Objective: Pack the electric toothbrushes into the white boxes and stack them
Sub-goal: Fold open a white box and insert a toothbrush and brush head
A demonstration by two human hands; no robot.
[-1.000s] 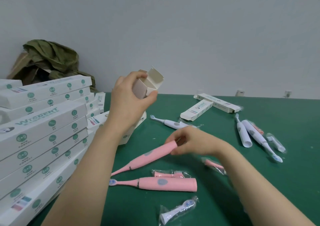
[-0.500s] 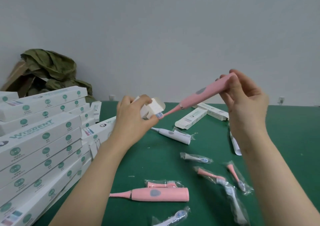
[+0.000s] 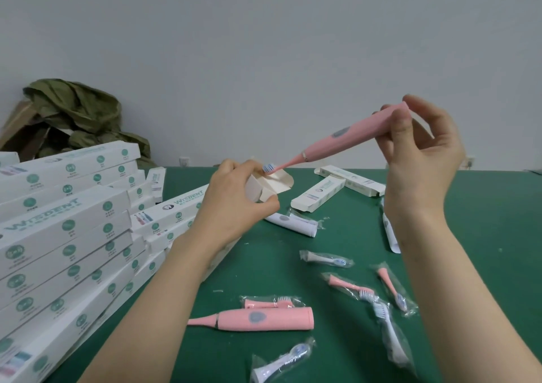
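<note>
Left hand [image 3: 234, 198] grip clamped on open white box [image 3: 255, 187], end flap folded out, interior hidden from view. Right hand [image 3: 422, 163] grip pinches base end of pink electric toothbrush [image 3: 346, 138], held tilted in air, bristle head down at box mouth, over flap. Stack of closed white boxes [image 3: 67, 227] at left on green worktop [image 3: 484, 236], contents unseen. Two flat white boxes [image 3: 319, 195] lie behind, one end open. Second pink toothbrush [image 3: 261, 319] lies loose on worktop. Spare brush heads [image 3: 328, 258] sealed in clear bags nearby.
</note>
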